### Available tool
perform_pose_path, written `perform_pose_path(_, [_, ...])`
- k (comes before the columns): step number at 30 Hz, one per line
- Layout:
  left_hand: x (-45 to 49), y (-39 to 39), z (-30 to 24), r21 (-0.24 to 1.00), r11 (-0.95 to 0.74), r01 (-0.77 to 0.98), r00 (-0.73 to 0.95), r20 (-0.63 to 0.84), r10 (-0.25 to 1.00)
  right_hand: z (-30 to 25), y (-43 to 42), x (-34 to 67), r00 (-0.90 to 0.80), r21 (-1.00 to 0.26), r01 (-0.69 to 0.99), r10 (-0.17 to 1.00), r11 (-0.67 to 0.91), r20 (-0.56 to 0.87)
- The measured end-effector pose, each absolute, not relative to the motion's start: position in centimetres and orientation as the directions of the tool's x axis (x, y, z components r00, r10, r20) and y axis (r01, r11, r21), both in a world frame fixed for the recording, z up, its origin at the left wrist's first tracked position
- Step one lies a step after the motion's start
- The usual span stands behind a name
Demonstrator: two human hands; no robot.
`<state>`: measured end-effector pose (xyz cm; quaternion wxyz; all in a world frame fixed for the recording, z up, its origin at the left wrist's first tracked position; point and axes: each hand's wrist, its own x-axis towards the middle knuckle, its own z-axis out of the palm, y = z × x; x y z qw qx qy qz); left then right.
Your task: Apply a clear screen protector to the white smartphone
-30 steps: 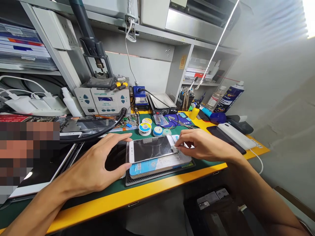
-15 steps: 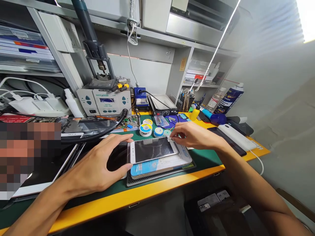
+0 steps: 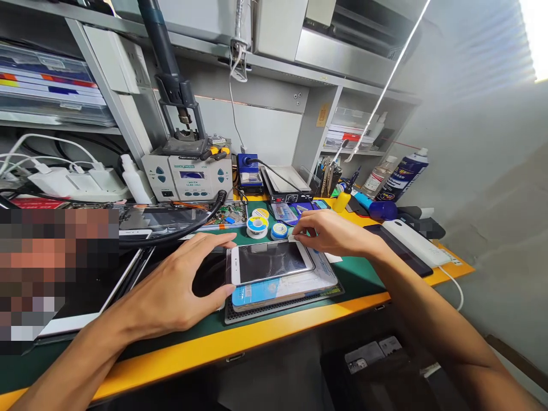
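Note:
A white-framed smartphone lies screen up on a flat blue-and-white box, which rests on a dark perforated pad. My left hand spans the phone's left end, thumb at the near corner and fingertips at the far corner, holding it there. At the far right corner, my right hand pinches a small white wipe-like piece between thumb and fingers. Its exact material is too small to make out. The dark screen shows reflections and faint streaks.
Solder spools stand just behind the phone. Farther back are a soldering station and a blue iron stand. A black hose crosses at left. A white phone and a spray can are at right.
The view has shifted slightly, so the scene sits a little farther right. My right hand has moved slightly left and away along the phone's far right corner. My left hand keeps its place.

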<state>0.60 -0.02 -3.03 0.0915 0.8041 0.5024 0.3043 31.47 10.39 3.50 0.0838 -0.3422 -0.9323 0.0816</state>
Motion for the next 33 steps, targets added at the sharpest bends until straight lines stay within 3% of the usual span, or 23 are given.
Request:
perform_pose_path(8, [0.0,0.5,-2.9,0.401,-0.497,0.770,0.365,0.363,0.857,3.6,10.3,30.4,-0.787,-0.190,0.586,0.609,0.788,0.098])
perform_pose_path(28, [0.9,-0.1,-3.1,0.470,-0.466,0.749,0.274,0.421,0.865,3.9,9.2,30.4,-0.803,-0.207,0.566,0.590,0.798,0.080])
perform_pose_path(33, [0.7,0.1,-3.1,0.438,-0.486,0.756,0.322,0.396,0.860,4.0,8.8,30.5,-0.800,-0.189,0.575,0.595,0.796,0.072])
